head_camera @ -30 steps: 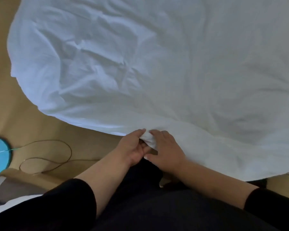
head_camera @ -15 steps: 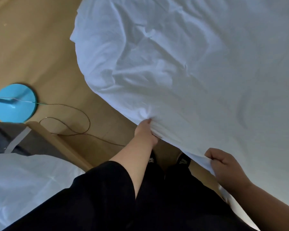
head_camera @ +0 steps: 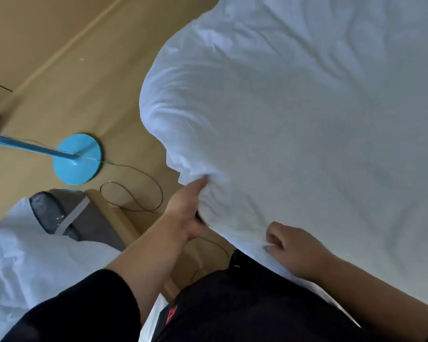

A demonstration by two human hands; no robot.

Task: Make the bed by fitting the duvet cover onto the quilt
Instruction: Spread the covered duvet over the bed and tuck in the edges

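A big white duvet cover (head_camera: 307, 119), puffed out and wrinkled, fills the right and upper part of the head view and hangs above the floor. My left hand (head_camera: 188, 213) grips its lower left edge, fingers curled into a bunched fold. My right hand (head_camera: 297, 250) pinches the same lower edge a little further right, close to my body. Whether the quilt is inside cannot be told; only white fabric shows.
A turquoise lamp base (head_camera: 77, 159) with its pole stands on the tan floor (head_camera: 47, 70) at left, a thin cable (head_camera: 143, 193) looping beside it. A grey bed frame corner (head_camera: 84, 218) with white bedding (head_camera: 22, 267) lies at lower left. My black-clothed legs are below.
My hands went from together at one spot on the edge to apart along it. The cover has swung right and up, and the lamp base and bed corner came further into view.
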